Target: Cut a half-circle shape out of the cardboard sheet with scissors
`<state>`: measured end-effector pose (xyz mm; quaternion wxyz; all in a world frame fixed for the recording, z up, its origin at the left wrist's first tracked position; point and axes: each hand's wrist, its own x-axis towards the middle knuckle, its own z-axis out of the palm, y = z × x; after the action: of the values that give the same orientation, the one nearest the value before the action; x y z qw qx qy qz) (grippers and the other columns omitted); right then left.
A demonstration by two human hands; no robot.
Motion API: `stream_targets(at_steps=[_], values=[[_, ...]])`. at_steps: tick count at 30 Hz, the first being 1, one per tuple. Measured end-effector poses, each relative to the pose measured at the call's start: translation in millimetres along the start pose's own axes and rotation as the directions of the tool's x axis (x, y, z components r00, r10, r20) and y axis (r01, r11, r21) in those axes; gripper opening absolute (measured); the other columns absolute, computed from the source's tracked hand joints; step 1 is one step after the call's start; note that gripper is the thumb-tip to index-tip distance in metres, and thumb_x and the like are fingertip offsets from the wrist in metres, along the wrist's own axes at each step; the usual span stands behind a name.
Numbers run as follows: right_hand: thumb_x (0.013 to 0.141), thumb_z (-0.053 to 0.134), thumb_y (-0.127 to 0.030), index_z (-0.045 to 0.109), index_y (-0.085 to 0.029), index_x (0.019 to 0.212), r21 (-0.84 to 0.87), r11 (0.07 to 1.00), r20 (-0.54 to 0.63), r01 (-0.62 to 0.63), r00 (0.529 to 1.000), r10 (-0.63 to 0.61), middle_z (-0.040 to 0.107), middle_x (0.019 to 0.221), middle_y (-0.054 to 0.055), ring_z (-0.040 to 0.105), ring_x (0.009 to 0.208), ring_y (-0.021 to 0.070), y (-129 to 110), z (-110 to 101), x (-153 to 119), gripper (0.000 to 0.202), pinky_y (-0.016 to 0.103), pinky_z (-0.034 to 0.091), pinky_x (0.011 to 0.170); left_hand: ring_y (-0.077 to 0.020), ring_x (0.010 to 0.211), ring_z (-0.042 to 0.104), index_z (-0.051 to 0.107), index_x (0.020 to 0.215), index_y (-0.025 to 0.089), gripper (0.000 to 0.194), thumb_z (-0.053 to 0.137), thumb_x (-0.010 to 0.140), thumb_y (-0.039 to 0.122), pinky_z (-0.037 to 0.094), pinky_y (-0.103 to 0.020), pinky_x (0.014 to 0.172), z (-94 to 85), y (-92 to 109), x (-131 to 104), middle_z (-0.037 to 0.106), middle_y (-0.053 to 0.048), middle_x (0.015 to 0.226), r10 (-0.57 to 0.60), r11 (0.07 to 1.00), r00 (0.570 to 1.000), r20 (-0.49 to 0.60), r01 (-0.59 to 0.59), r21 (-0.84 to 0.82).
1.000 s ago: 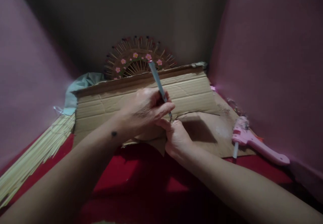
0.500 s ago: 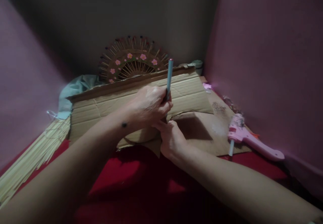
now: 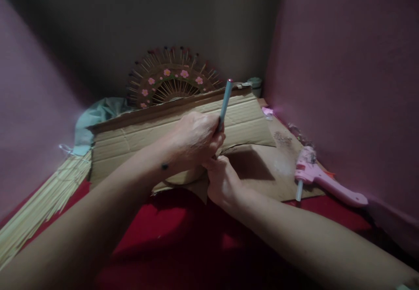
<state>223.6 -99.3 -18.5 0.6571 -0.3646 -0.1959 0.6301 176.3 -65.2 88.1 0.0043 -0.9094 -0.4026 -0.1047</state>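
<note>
A large piece of corrugated cardboard (image 3: 114,150) stands tilted in front of me, with a curved cut edge along its lower right. My left hand (image 3: 199,135) is closed around a slim blue pen-shaped craft knife (image 3: 225,100), whose handle sticks up above the fist. The knife's lower end is hidden by my fingers, at the end of the cut edge. Just below, my right hand (image 3: 224,181) grips the cardboard by the cut, its thumb close to my left fingers. A partly cut flap hangs between and below the hands.
A pink glue gun (image 3: 314,176) lies at right on a flat brown board (image 3: 284,163). Thin sticks (image 3: 59,194) lie bundled at left beside a pale green cloth bag (image 3: 98,115). A flower-decorated fan-shaped piece (image 3: 173,74) stands behind. Red cloth (image 3: 157,229) covers the surface; pink walls flank it.
The top of the craft knife has tipped to the right, and my left hand has shifted very slightly right. My right hand and the cardboard stay nearly the same.
</note>
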Motion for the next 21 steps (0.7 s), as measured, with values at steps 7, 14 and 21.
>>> stream_targets(at_steps=[7, 14, 21], values=[[0.049, 0.073, -0.026, 0.058, -0.022, 0.055, 0.109, 0.99, 0.004, -0.092, 0.996, 0.092, 0.063, 0.05, -0.002, 0.062, 0.062, 0.0209, -3.0, 1.0, 0.4, 0.017, 0.033, 0.048, 0.06, -0.0124, 0.053, 0.044, 0.056, 0.072, 0.019, 0.008, 0.05, 0.078, 0.021, 0.032, -0.026, 0.054, -1.5, -0.2, -4.0, 0.051, 0.002, 0.057, 0.038, 0.997, 0.988, -0.148, -0.028, 0.067], [0.046, 0.072, -0.025, 0.06, -0.021, 0.051, 0.11, 0.993, -0.003, -0.045, 0.999, 0.046, 0.062, 0.051, -0.004, 0.057, 0.062, 0.0162, 1.1, -0.8, 4.7, 0.014, 0.029, 0.044, 0.063, -0.0106, 0.05, 0.044, 0.057, 0.066, 0.019, 0.014, 0.047, 0.076, 0.021, 0.031, -0.024, 0.049, 4.6, -2.2, -6.9, 0.053, 0.002, 0.056, 0.068, 0.998, 0.998, 0.003, -0.068, -0.014], [0.045, 0.073, -0.024, 0.058, -0.02, 0.055, 0.14, 0.986, -0.003, -0.088, 0.996, 0.089, 0.062, 0.048, -0.002, 0.062, 0.061, 0.0214, -0.4, -0.2, 2.7, 0.018, 0.034, 0.048, 0.063, -0.0125, 0.056, 0.047, 0.057, 0.074, 0.017, 0.01, 0.049, 0.079, 0.022, 0.033, -0.026, 0.056, 5.6, -4.4, -4.4, 0.054, 0.001, 0.061, 0.079, 0.996, 0.977, -0.2, -0.068, 0.061]])
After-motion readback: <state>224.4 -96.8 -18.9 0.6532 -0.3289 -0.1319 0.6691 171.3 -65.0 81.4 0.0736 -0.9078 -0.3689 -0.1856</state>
